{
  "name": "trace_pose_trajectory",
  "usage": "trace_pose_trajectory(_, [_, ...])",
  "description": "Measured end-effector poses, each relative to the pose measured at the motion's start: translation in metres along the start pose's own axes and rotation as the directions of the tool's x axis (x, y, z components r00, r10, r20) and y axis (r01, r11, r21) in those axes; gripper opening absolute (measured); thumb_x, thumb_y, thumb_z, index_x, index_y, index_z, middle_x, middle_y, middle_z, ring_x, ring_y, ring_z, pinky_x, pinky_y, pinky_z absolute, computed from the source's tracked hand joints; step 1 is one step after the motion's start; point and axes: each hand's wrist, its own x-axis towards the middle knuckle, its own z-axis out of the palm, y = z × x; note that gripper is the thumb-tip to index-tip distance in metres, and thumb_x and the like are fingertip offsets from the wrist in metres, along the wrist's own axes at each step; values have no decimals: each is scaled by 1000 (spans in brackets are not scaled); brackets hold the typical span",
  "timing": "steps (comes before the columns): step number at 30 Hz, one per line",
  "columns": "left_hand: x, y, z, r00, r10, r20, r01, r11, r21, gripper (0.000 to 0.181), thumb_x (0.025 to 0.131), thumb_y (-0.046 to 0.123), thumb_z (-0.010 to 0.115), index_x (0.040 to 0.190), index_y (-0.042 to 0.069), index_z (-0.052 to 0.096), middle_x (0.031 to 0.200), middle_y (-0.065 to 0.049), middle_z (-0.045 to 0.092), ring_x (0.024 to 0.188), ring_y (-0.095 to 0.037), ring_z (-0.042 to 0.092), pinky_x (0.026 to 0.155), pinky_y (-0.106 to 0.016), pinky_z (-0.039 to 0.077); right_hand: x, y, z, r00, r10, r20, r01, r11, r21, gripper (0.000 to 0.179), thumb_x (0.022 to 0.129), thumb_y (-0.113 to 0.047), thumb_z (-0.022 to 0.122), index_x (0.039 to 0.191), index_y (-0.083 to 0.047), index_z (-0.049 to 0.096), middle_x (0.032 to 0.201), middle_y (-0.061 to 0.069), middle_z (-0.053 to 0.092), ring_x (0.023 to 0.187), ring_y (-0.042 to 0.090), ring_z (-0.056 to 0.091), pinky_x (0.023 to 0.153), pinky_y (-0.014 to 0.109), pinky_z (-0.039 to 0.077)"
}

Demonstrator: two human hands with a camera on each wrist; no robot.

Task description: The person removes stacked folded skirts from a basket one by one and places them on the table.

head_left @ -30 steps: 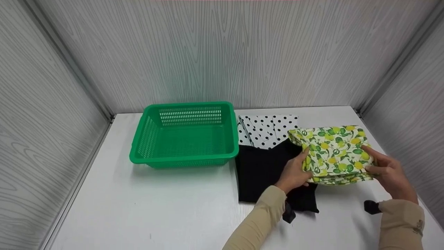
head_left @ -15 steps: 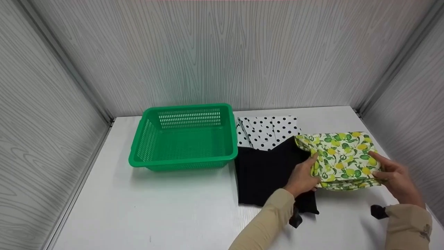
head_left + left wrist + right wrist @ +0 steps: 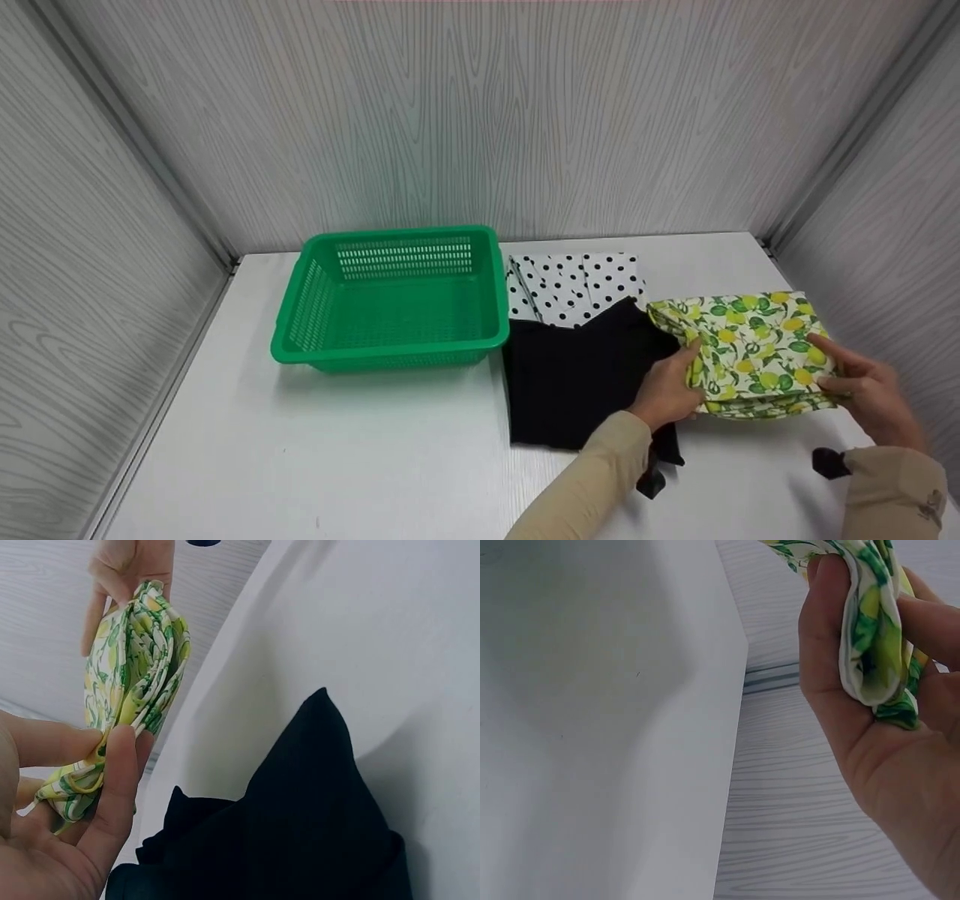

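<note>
A folded lemon-print cloth (image 3: 757, 345), white with yellow lemons and green leaves, is held up at the right side of the table. My left hand (image 3: 670, 386) pinches its left edge, thumb on top; the left wrist view shows several layers bunched between the fingers (image 3: 120, 772). On the opposite edge, my right hand (image 3: 870, 386) grips the folded layers, which the right wrist view shows between thumb and fingers (image 3: 829, 630). Black folded fabric (image 3: 577, 382) lies on the table beside and partly behind my left hand. Whether the cloth touches the table is hard to tell.
A green plastic basket (image 3: 390, 349) with slotted walls stands left of centre, nothing inside it. White polka-dot fabric (image 3: 574, 285) lies folded behind the black one, partly covered by it. Grey wood-grain walls (image 3: 420, 112) bound the white table (image 3: 375, 457) at the back and sides.
Both hands have shifted right and slightly toward the front edge with the lemon-print cloth, uncovering more of the black fabric. The basket and the other fabrics stay put.
</note>
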Motion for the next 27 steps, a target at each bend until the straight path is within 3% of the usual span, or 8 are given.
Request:
trace_pose_trajectory(6, [1,-1,6,1000,-4,14,4,1000,27,86,85,-13,65,157,27,42,154,12,43,50,-6,55,46,-19,48,-4,1,-3,1000,6,-28,-8,998,-70,66,93,18,54,144,-24,61,121,-13,50,73,12,51,57,24,43])
trace_pose_trajectory(15, [0,-5,14,998,-29,60,26,999,46,83,89,-11,64,158,27,38,156,8,41,45,-9,53,46,-19,44,-6,2,-5,999,38,-36,-42,995,-92,68,91,20,53,139,-27,65,115,-25,60,69,13,51,55,25,43])
trace_pose_trajectory(17, [-1,-5,16,997,-32,69,28,998,55,83,88,-11,66,158,26,39,157,6,41,58,-5,60,48,-19,44,-6,1,-5,998,51,-32,-54,995,-82,66,91,20,53,137,-26,66,115,-26,60,69,14,51,55,26,44])
trace_pose_trajectory(19, [-2,-7,17,996,-32,85,27,998,59,82,88,-10,67,158,24,40,158,3,40,83,-2,66,52,-18,45,-5,0,-5,997,72,-23,-74,995,-69,66,91,20,53,135,-28,68,114,-26,61,69,14,51,56,26,44])
trace_pose_trajectory(22, [-3,-11,19,993,-29,118,20,997,81,81,86,-10,69,157,19,42,159,0,38,120,-2,54,59,-17,45,1,-1,-2,995,101,-13,-102,991,-85,65,92,19,52,130,-30,71,106,-19,62,67,14,51,56,26,45])
trace_pose_trajectory(26, [-3,-16,21,982,-42,182,25,995,98,80,85,-9,70,157,14,41,160,4,36,134,-1,41,62,-16,44,10,-1,1,992,125,-18,-126,980,-154,63,92,17,53,126,-33,72,99,-15,57,67,13,52,58,25,50])
trace_pose_trajectory(27, [-3,-17,21,979,-46,199,26,994,103,80,86,-7,71,157,13,41,160,5,36,132,-1,42,64,-16,46,12,0,2,992,127,-25,-130,975,-182,63,92,17,54,126,-34,72,103,-15,57,68,13,52,59,25,51])
